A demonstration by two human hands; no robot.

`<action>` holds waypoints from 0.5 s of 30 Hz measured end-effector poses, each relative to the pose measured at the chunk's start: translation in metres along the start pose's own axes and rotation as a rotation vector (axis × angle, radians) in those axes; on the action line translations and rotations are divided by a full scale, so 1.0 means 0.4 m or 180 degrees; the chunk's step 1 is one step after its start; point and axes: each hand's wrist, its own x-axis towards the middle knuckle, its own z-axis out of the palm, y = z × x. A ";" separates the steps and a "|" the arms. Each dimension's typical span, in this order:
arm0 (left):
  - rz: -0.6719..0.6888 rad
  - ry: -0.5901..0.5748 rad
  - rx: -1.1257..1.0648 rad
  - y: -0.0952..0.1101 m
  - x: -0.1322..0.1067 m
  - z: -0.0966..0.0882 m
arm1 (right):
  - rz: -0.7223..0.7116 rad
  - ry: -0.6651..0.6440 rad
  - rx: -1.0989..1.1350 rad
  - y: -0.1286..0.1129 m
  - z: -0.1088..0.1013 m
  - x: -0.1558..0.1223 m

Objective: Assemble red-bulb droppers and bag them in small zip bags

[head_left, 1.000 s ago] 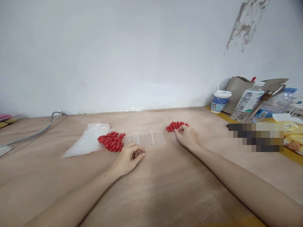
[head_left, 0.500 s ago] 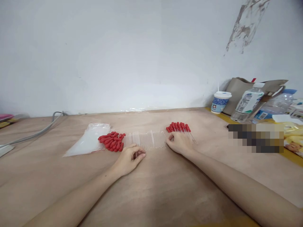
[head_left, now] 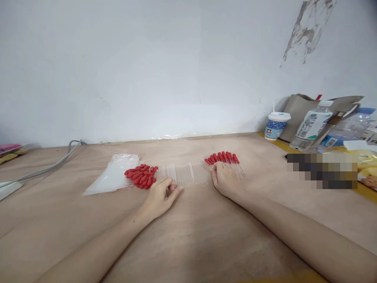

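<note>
My left hand [head_left: 161,196] rests at the front of a row of thin clear tubes [head_left: 185,175], its fingers curled and thumb drawn in; whatever they may hold is hidden. Just left of it lies a pile of red rubber bulbs [head_left: 141,176]. My right hand [head_left: 226,179] is closed at the row's right end, with a thin clear tube [head_left: 207,162] sticking out up and left from its fingertips. Behind and beside that hand lie several droppers [head_left: 224,158], red bulbs fitted on clear tubes, side by side and partly covered by the hand.
A white plastic bag [head_left: 113,175] lies left of the bulbs, and a grey cable [head_left: 63,157] runs farther left. At the back right stand a paper cup [head_left: 276,126], a plastic bottle [head_left: 312,124] and a grey bag [head_left: 290,118]. Brown paper [head_left: 182,243] covers the table.
My right hand has shifted slightly right and lifted the tube's end toward the upper left. My left hand stays almost in place, fingers curled a little tighter. The view has turned slightly.
</note>
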 end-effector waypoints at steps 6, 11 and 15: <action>-0.0437 0.0322 0.1097 -0.086 0.057 -0.084 | -0.0450 0.0171 0.1048 0.013 0.020 -0.002; -0.1430 -0.0273 0.1668 -0.148 0.129 -0.129 | -0.0772 0.0196 0.1081 0.007 0.018 -0.002; -0.2018 -0.0819 0.1848 -0.157 0.184 -0.124 | -0.0533 0.0186 0.1147 0.008 0.012 -0.002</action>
